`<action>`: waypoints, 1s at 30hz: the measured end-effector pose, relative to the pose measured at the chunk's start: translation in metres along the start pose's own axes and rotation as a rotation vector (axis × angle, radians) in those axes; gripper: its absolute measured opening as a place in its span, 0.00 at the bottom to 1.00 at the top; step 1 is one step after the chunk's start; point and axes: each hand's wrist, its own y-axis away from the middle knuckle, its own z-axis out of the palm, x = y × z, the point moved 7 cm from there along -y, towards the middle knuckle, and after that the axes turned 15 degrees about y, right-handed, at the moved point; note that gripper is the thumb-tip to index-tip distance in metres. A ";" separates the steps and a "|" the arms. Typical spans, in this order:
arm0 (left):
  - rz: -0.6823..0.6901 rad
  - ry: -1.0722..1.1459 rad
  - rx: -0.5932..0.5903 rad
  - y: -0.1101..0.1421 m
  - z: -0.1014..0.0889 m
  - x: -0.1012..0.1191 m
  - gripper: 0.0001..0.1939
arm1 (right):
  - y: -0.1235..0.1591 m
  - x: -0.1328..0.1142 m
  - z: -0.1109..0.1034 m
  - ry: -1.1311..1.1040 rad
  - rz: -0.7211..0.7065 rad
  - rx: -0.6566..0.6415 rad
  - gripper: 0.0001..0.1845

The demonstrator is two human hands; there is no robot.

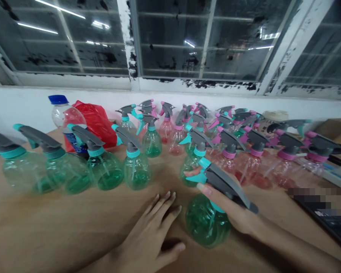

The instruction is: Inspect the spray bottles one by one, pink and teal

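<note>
Right hand (233, 208): green spray bottle (206, 223), axis tilted, nozzle (204, 163) forward-left.

Right hand (233, 210) grips green spray bottle (206, 225) round the neck, below its gray-and-teal trigger head. Left hand (150, 233) palm down on tabletop (59, 235), just beside it. More green bottles (138, 172) left, pink bottles (261, 174) right. Red bag (99, 123) behind, near blue-capped bottle (65, 113). Windows (173, 41) beyond.

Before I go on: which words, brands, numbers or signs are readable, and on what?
No text can be read.
Blue label on the blue-capped bottle: pale lettering, too blurred to read.
Spray bottle in the right hand: no lettering visible.
Other spray bottles: none readable.
Dark flat object at the right: partly pixelated, nothing readable.
</note>
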 end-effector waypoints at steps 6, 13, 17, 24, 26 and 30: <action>0.002 -0.028 -0.013 -0.001 0.000 0.000 0.31 | -0.002 -0.003 -0.001 -0.041 0.023 0.015 0.12; 0.003 -0.050 -0.029 -0.002 0.000 0.001 0.29 | -0.001 -0.003 -0.001 -0.013 0.028 0.025 0.12; 0.009 -0.051 -0.027 -0.002 0.000 0.001 0.30 | -0.001 -0.003 -0.002 -0.001 0.021 0.017 0.13; 0.030 -0.102 -0.019 -0.001 0.002 0.002 0.29 | -0.002 -0.005 -0.002 -0.060 -0.002 -0.017 0.16; 0.037 -0.111 -0.013 -0.001 0.002 0.003 0.29 | -0.002 -0.003 0.000 -0.109 0.022 -0.032 0.15; 0.046 -0.117 0.006 -0.002 0.001 0.004 0.29 | 0.000 0.000 0.002 -0.151 0.032 -0.039 0.15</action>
